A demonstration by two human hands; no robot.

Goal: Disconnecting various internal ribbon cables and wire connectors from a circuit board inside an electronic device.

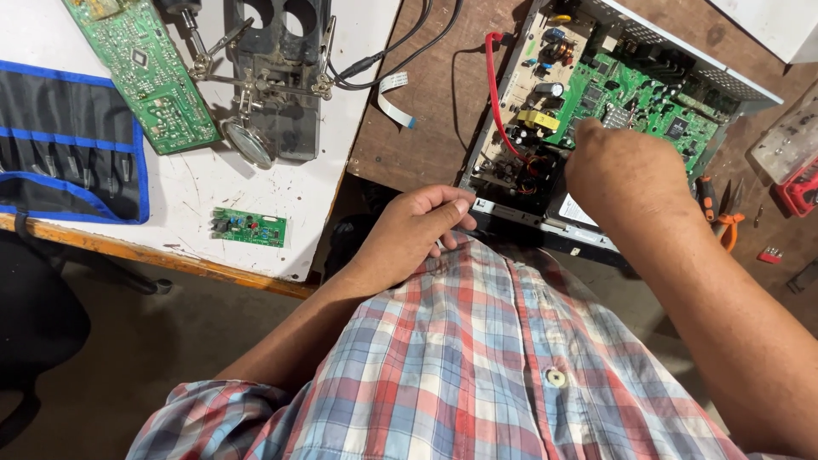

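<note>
Plaid shirt (477, 358) fills the foreground; left hand (417, 226) pinches its edge, while right hand (622, 175), fingers hidden, grip unclear, reaches into the open chassis (596, 94).

Left hand (409, 234) curled at the belly; right hand (626, 175) reaches forward, fingers apparently hidden.

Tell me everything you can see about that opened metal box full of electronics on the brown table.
The opened grey metal electronics box lies lidless on the brown wooden table, tilted diagonally. Its perforated side wall shows at the far edge. Inside sit a bright green circuit board and a tan board with a yellow part, cylindrical capacitors and black components. A red cable loops along its left side. The person's right hand reaches into it over the green board; its fingertips are hidden. The left hand rests just in front, on the plaid shirt.
</note>
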